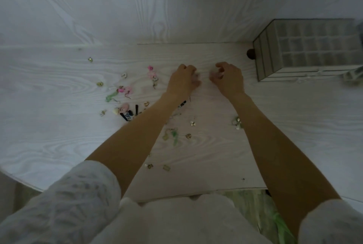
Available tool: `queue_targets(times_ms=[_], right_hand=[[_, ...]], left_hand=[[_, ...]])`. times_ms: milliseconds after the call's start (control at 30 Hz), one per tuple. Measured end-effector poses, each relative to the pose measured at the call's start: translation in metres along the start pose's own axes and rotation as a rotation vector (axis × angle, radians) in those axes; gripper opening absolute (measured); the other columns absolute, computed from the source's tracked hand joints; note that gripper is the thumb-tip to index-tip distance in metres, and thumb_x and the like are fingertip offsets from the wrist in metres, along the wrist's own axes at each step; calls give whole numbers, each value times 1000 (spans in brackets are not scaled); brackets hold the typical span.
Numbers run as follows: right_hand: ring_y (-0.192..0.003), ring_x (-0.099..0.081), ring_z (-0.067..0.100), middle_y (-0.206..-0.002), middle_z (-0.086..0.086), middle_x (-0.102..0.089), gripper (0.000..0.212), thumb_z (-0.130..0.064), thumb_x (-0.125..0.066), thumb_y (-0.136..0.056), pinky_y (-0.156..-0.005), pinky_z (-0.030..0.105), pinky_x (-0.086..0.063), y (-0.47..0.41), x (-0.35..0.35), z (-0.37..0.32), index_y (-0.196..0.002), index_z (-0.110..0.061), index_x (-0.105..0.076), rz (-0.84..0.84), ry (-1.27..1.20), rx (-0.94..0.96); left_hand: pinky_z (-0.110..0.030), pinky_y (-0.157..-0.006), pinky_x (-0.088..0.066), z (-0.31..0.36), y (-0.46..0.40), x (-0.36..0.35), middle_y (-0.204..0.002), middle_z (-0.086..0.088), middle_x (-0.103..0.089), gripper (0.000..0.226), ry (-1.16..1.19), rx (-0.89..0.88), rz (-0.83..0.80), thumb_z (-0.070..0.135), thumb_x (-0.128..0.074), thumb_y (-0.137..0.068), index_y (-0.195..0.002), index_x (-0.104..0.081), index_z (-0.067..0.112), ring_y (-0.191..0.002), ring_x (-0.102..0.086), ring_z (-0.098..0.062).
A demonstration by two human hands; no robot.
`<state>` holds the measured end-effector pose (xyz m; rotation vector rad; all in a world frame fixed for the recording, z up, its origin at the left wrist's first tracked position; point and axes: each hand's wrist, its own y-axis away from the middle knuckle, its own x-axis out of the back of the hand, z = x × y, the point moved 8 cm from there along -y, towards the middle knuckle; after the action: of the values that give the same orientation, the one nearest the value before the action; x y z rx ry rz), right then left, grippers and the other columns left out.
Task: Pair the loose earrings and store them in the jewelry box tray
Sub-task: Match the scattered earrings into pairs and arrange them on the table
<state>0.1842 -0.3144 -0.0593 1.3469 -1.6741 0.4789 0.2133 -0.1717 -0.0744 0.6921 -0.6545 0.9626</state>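
The loose earrings [125, 94] are mostly scattered across the white woodgrain bench [59, 86] from about 9 o'clock down to 6 o'clock of our hands: pink flower ones, green dangly ones, small gold bits and a couple of dark ones. A few more sit between our forearms, and a pale green cluster [237, 123] lies by the right arm.

Looks like we're mid-pairing. Our left hand [183, 80] and right hand [227, 78] are both curled, fingertips facing each other near the middle of the bench. There's something small and pale blurred at each set of fingertips, probably a matching pair, but honestly we can't tell what either grip holds, if anything.

The jewelry box [306, 51] sits at 2 o'clock, well apart from the pile, with its gridded top tray showing. Next move, we reckon: carry the pair over and drop it into one free compartment, which takes a careful pinch.

No brands or readable writing anywhere.
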Motion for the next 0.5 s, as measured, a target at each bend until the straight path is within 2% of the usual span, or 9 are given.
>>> queue_targets(times_ms=[67,133,233,367,500], right_hand=[[-113,-51,31,-128,19,-49,47,-21,-63,-85,-96,33,-40,-2,-2,1,-129,-9,-49,-70,48,16],[-113,-50,32,-133,19,-42,52,-11,-63,-84,-96,33,-40,0,-6,1,-133,-10,-46,-131,68,48],[-109,-53,33,-129,19,-44,52,-2,-60,-81,-95,34,-41,1,-12,-3,-131,-8,-48,-131,65,102],[-106,-56,32,-125,19,-49,47,1,-59,-79,-94,33,-43,-1,-17,-11,-126,-5,-53,-84,-16,117],[-116,-50,29,-132,15,-49,53,0,-58,-81,-104,33,-35,-2,-21,-20,-132,-7,-46,-98,16,166]], left_hand=[[-34,-90,-42,5,-2,-6,-121,-17,-49,46,24,5,-10,14,-62,-83,-126,-49,6,-105,-54,-31],[-37,-90,-45,9,-3,-8,-122,-19,-46,45,39,-15,23,5,-56,-83,-127,-48,4,-103,-54,-33],[-38,-90,-47,9,-5,-8,-126,-20,-44,46,71,-28,63,3,-51,-86,-131,-46,5,-102,-55,-33],[-36,-90,-46,7,-11,-9,-121,-18,-49,42,104,-23,74,5,-54,-86,-128,-51,7,-100,-57,-30],[-35,-88,-45,3,-13,-6,-116,-17,-54,41,109,-29,133,2,-51,-86,-127,-53,7,-100,-56,-30]])
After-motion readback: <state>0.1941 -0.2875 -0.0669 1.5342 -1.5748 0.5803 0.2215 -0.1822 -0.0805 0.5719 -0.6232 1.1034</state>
